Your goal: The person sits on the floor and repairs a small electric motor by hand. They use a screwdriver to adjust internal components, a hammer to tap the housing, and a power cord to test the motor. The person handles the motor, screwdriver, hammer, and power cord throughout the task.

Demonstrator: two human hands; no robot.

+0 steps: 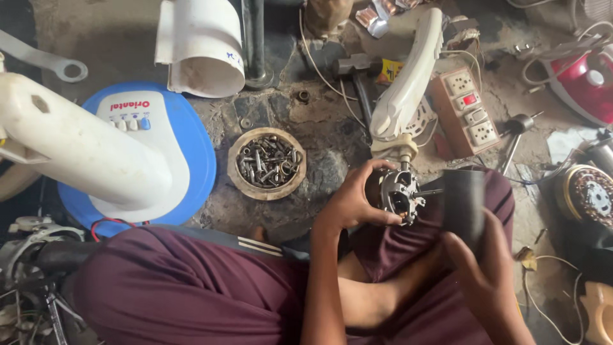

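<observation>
Left hand [353, 201]: curled around the rear of a small electric motor [394, 195], fingers wrapped over its top edge, thumb beneath. The motor sat at picture centre, above the person's lap, its shaft pointing toward three o'clock.

Right hand [485, 271]: closed on a dark cylindrical housing [464, 204], fingers reaching up its near face. The housing stood just at three o'clock of the motor; whether the two touched could not be told.

Lap: maroon trousers [191, 287] filled the six o'clock edge.

At ten o'clock of the hands: a round shallow dish [237, 182] holding loose screws and bolts [268, 161], on a rough floor.

At nine o'clock: a blue-and-white fan base [198, 150] with a white column [76, 150] lying across it.

At twelve o'clock: a white fan neck [408, 76], a hammer [354, 67], and a white pipe section [204, 45].

At one o'clock: a switch-and-socket board [469, 108].

At three o'clock: a wound stator [590, 195] near the right edge.
</observation>
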